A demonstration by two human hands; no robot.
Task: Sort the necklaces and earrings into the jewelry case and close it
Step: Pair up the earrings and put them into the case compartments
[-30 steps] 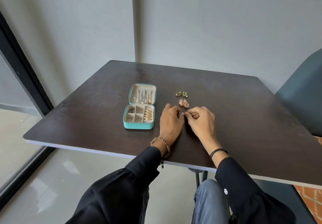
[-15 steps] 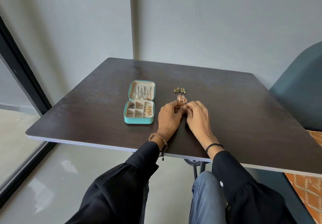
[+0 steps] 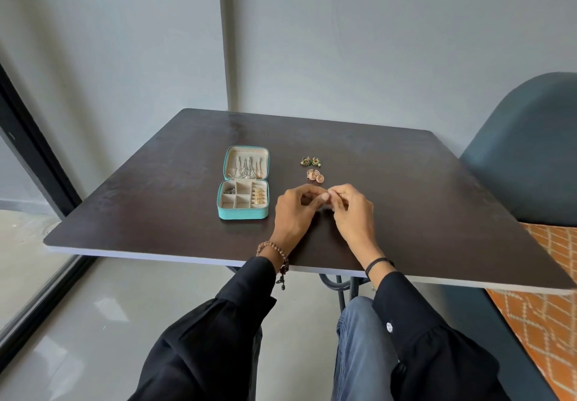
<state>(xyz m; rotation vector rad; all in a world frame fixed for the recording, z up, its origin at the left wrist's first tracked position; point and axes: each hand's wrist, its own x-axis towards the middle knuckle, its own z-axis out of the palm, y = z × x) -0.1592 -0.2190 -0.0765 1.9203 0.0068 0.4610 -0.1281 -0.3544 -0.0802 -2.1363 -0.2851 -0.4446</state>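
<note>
I see the jewelry case (image 3: 243, 214) lying open on the counter (image 3: 437, 197), teal outside and cream inside, its lid folded flat away from me. Silver necklaces (image 3: 246, 170) hang in the lid. In the base, the right-hand column holds a row of gold pieces (image 3: 258, 196), and the far-left compartment holds some dark silvery bits (image 3: 229, 191). To the right of the case, apart from it, sit a green-and-gold pair of earrings (image 3: 311, 161) and, just nearer me, a round rose-gold pair (image 3: 315, 176). My left hand (image 3: 295, 210) and right hand (image 3: 352, 210) pinch a tiny piece (image 3: 326, 196) between their fingertips, too small for me to identify.
</note>
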